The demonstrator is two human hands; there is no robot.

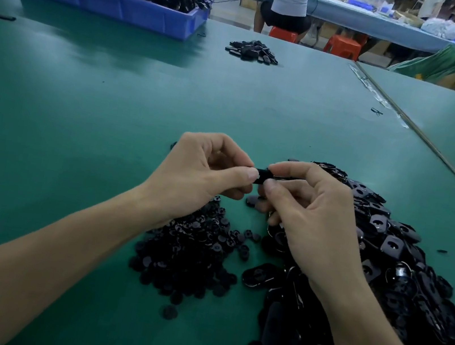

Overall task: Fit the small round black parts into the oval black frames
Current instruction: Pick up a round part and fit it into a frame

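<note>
Above the green table [110,112], my left hand [202,174] and my right hand [312,212] meet fingertip to fingertip around one black oval frame [264,176]. Both pinch it, and most of it is hidden by the fingers. Whether a small round part sits in it I cannot tell. A heap of small round black parts [192,253] lies under my left wrist. To the right, a large heap of oval black frames [383,271] spreads under and beyond my right hand.
A small pile of black pieces [253,51] lies far ahead on the table. A blue bin [104,2] heaped with black parts stands at the back left. A seam [422,137] divides this table from the adjoining one. People sit at a far bench.
</note>
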